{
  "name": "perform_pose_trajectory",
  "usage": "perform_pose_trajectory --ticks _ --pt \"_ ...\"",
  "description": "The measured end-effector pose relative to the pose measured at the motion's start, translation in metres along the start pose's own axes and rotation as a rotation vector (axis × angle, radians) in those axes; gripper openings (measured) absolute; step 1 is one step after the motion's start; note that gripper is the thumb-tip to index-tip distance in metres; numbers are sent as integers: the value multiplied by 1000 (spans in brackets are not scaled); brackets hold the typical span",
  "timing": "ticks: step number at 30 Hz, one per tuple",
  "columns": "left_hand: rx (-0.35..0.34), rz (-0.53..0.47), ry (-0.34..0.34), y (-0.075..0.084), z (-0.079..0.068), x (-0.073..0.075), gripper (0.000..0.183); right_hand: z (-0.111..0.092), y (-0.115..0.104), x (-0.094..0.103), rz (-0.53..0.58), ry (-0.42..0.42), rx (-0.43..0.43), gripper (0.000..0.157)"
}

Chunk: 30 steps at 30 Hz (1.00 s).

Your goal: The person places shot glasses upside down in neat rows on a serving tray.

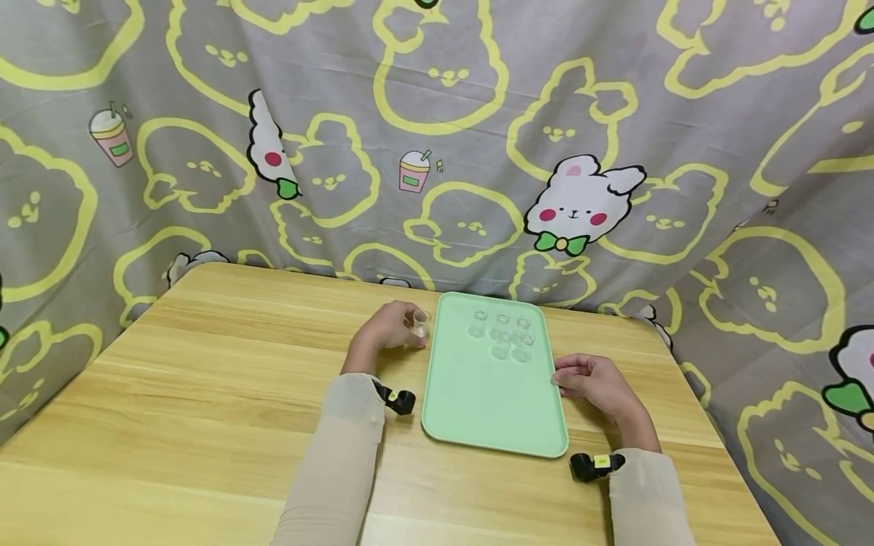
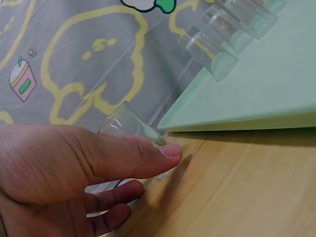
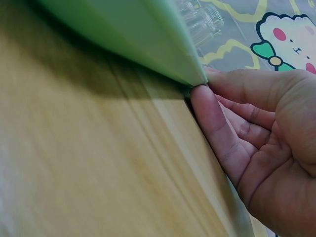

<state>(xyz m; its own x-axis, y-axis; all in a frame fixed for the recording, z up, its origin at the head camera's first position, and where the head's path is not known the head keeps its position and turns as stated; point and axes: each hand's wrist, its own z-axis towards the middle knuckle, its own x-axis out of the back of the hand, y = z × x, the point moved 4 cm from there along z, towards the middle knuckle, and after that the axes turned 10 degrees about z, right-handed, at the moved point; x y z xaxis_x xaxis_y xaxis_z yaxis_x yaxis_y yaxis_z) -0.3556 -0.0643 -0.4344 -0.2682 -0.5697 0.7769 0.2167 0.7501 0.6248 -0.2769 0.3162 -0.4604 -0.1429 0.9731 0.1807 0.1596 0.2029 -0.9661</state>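
My left hand [image 1: 389,326] grips a small clear glass cup [image 1: 419,326] just off the left edge of a pale green tray [image 1: 488,402]. In the left wrist view the thumb lies across the front of this cup [image 2: 126,122], hiding its middle. Several similar clear cups [image 2: 212,52] stand on the far part of the tray, grouped toward its right side. At the tray's right edge is my right hand [image 1: 604,387]. Seen from the right wrist, its thumb and a finger pinch the rim of the tray [image 3: 197,76].
The tray lies on a wooden table [image 1: 225,379]. Behind the table hangs a grey curtain [image 1: 464,205] with yellow outlines and cartoon rabbits, close to the tray's far end. A black wrist camera [image 1: 396,398] sits on the left sleeve, another [image 1: 594,465] on the right.
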Motion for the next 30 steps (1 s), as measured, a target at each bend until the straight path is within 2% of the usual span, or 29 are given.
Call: perform_pose_trajectory --ticks 17,30 --pt "3 7 24 -2 4 -2 33 1 -1 -1 -5 -5 3 35" --pt "-16 -22 129 1 4 4 30 1 1 0 2 1 -2 34"
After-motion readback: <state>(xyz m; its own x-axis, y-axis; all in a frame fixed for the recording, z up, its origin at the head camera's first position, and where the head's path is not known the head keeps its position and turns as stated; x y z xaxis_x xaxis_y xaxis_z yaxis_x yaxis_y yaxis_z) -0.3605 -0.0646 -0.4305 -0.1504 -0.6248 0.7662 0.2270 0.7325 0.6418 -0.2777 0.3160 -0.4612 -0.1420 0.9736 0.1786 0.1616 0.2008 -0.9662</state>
